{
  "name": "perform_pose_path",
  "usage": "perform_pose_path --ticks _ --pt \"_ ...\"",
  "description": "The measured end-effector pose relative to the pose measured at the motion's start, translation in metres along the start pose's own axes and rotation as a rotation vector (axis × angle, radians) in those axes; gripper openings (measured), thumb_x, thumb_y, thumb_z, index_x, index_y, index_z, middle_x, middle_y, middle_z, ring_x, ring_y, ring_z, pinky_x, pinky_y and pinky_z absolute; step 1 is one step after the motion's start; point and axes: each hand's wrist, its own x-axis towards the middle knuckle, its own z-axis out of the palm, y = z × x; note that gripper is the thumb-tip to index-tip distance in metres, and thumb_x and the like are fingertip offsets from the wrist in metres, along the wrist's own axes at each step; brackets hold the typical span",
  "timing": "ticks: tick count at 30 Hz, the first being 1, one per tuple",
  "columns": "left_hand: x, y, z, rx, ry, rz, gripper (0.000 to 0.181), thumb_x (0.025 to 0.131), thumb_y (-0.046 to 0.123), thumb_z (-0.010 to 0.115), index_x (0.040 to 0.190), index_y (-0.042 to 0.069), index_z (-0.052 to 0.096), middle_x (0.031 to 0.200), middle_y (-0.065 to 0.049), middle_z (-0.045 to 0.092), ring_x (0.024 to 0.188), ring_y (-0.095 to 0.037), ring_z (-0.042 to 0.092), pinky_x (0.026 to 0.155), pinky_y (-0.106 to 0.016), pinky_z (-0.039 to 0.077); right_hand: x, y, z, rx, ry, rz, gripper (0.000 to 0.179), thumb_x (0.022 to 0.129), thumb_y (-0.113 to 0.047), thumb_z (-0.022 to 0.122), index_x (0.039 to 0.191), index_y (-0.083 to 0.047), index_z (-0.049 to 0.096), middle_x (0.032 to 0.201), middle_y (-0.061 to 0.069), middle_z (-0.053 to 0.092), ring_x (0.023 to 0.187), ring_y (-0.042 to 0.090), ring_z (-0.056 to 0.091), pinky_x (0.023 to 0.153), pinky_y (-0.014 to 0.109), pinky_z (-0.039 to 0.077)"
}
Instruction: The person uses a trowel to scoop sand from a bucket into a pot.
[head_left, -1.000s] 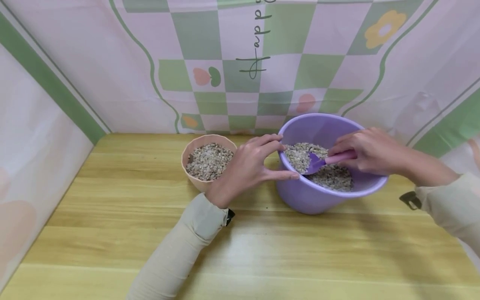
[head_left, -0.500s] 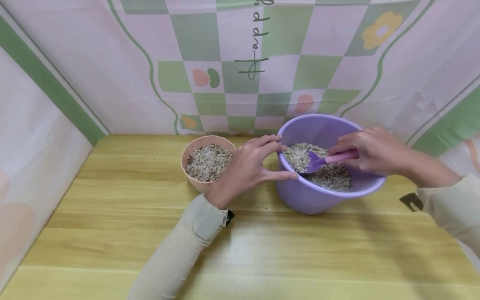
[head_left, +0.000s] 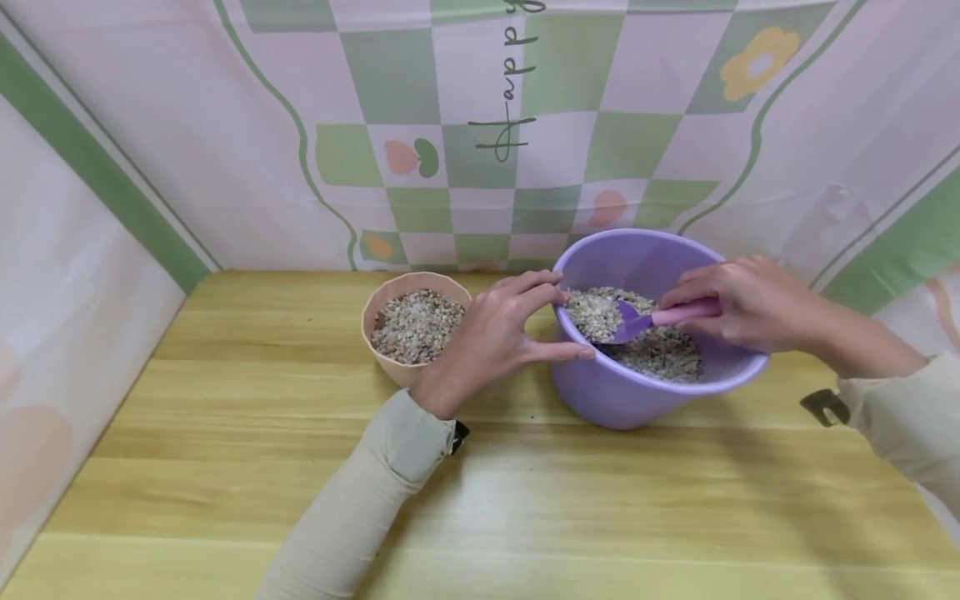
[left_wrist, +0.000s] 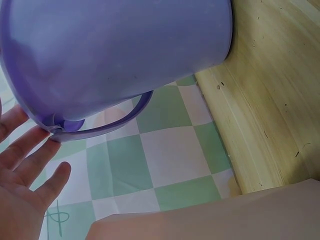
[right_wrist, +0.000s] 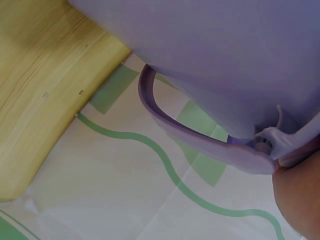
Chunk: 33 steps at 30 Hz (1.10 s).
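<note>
In the head view, my right hand (head_left: pixel 757 304) grips the pink handle of a small shovel (head_left: pixel 630 325) with a purple blade. The blade lies at the gravel (head_left: pixel 660 354) inside a lilac bucket (head_left: pixel 738 383), close to its left wall, with pale grains heaped by it. My left hand (head_left: pixel 498 333) spreads its thumb and fingers along the bucket's left rim, the fingertips touching it. In the left wrist view, those fingers (left_wrist: pixel 35 162) reach the rim beside the handle joint. Left of the bucket stands a peach bowl (head_left: pixel 390 367) full of similar gravel, partly hidden by my left hand.
The bucket's carrying handle (left_wrist: pixel 112 125) hangs down its far side. A wooden table (head_left: pixel 480 508) carries both containers, with a few stray grains on it. Behind rises a checked fabric backdrop (head_left: pixel 480 150), close to the bucket.
Both hands keep their places at the bucket, and the shovel stays at its left inner wall with barely any shift. The whole head view has drifted slightly.
</note>
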Motion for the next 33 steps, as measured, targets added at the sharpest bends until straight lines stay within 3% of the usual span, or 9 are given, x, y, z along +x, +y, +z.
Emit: perform_pose_path --ticks 24,30,33 --pt "-0.0020 0.0000 0.0014 -0.022 0.013 -0.006 0.055 0.071 0.061 0.081 0.102 0.018 0.071 0.135 -0.007 0.062 0.123 -0.022 0.059 0.105 -0.034 0.047 -0.0085 -0.0019 -0.0019 0.009 0.069 0.018 0.039 0.063 -0.005 0.088 0.100 -0.011 0.078 0.098 0.006 0.076 0.072 0.011 0.069 0.062 0.035 0.057" --pt "-0.0017 -0.0005 0.0017 -0.025 0.013 -0.004 0.057 0.071 0.062 0.080 0.105 0.016 0.071 0.135 -0.008 0.062 0.124 -0.021 0.059 0.105 -0.032 0.046 -0.0085 -0.0016 -0.0019 0.004 0.082 0.014 0.040 0.061 -0.005 0.088 0.099 -0.010 0.078 0.097 0.005 0.076 0.074 0.018 0.071 0.065 0.039 0.059" --pt "-0.0015 -0.0006 0.0017 -0.020 0.012 -0.004 0.058 0.071 0.061 0.080 0.107 0.016 0.071 0.135 -0.007 0.062 0.123 -0.021 0.059 0.105 -0.032 0.046 -0.0088 -0.0014 -0.0020 -0.001 0.096 0.010 0.040 0.060 -0.005 0.089 0.098 -0.010 0.078 0.096 0.005 0.076 0.075 0.021 0.072 0.067 0.035 0.059"
